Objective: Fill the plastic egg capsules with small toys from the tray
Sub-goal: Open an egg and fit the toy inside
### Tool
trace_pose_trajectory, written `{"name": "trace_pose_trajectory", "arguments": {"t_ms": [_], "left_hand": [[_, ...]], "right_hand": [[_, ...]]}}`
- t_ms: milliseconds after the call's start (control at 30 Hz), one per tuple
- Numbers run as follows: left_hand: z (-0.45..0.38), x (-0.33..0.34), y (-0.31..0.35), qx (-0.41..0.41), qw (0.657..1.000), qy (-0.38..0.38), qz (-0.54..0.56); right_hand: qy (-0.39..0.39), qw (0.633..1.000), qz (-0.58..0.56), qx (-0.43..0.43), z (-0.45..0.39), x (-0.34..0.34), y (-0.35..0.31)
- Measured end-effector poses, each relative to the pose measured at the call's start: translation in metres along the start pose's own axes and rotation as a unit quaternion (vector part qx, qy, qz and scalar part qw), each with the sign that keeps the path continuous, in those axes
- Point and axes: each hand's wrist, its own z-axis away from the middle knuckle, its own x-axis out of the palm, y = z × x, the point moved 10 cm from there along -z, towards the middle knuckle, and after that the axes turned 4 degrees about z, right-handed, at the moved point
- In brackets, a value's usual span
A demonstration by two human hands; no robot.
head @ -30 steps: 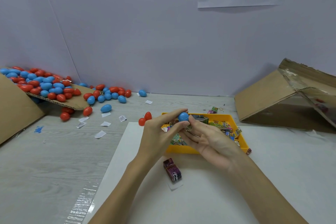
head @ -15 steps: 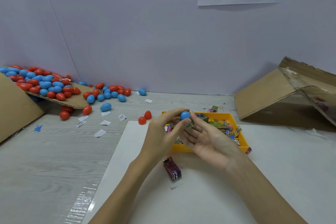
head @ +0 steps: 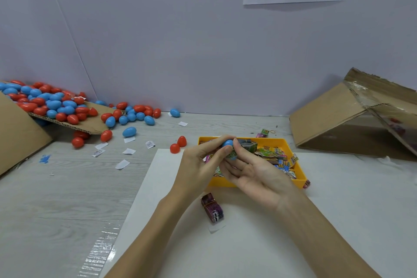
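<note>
Both hands meet over the near left part of the yellow tray [head: 291, 143]. My left hand [head: 200, 165] pinches a blue egg capsule [head: 227, 143] between thumb and fingers. My right hand [head: 252, 169], palm up, holds the capsule's lower part and a small green printed toy packet [head: 232, 154] against it with thumb and fingertips. Most of the capsule is hidden by fingers. The tray holds several colourful toy packets [head: 272, 153].
A purple bundle of packets [head: 212, 207] lies on the white sheet [head: 338, 221] under my wrists. Two red eggs [head: 178, 145] sit left of the tray. Many red and blue eggs [head: 52, 106] spill from a cardboard flap at far left. A tipped cardboard box [head: 352, 117] stands right.
The hands have stayed over the tray; my right thumb has come up against the blue capsule and the fingers have closed in around it and the packet.
</note>
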Motion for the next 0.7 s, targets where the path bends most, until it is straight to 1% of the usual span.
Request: {"name": "trace_pose_trajectory", "arguments": {"t_ms": [200,333,433,533,600,700], "left_hand": [[0.000,0.002,-0.004,-0.042,0.997,0.007,0.058],[-0.001,-0.001,-0.004,-0.059,0.994,0.013,0.090],[0.000,-0.001,-0.002,-0.052,0.993,0.026,0.103],[0.001,0.000,-0.001,-0.035,0.995,0.045,0.083],[0.001,0.000,0.000,-0.020,0.997,0.049,0.061],[0.001,0.001,0.002,0.001,0.998,0.044,0.038]], "right_hand": [[-0.006,1.000,0.016,-0.023,0.001,0.003,-0.003],[-0.011,0.999,0.006,-0.035,0.001,0.009,-0.002],[-0.013,0.999,-0.034,-0.025,-0.001,0.011,0.002],[0.002,0.997,-0.074,-0.006,-0.001,0.009,0.007],[0.014,0.998,-0.061,-0.007,0.001,0.006,0.005],[0.027,0.999,0.005,-0.033,0.003,0.001,-0.005]]}}
